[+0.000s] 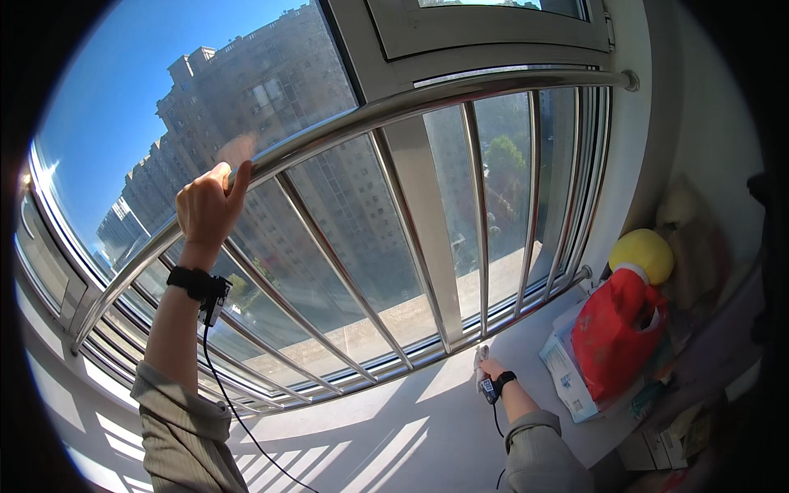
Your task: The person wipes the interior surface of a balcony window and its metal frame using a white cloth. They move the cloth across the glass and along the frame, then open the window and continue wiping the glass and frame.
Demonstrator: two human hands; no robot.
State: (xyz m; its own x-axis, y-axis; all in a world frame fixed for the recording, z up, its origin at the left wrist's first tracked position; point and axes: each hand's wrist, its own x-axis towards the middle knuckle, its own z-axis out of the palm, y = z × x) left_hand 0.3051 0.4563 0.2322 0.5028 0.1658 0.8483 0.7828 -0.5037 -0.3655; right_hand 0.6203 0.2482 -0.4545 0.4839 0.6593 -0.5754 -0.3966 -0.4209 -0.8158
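Note:
My left hand (207, 205) is closed round the shiny metal top rail (386, 109) of a window guard, with the thumb on the near side. Down at the white windowsill (448, 415), my right hand (494, 369) grips a small greyish-white cloth (480, 361). That cloth sits at the foot of the guard's upright bars (482, 222), close to the bottom rail. The right fingertips are partly hidden and small in the picture. Both wrists carry a black strap with a small device and a cable.
Behind the bars is a window pane (329, 238), with tall buildings outside. To the right on the sill lie a red plastic bag (612, 337), a light-blue and white package (567, 374) and a yellow ball-like thing (643, 255). A black cable (238, 415) trails from my left wrist.

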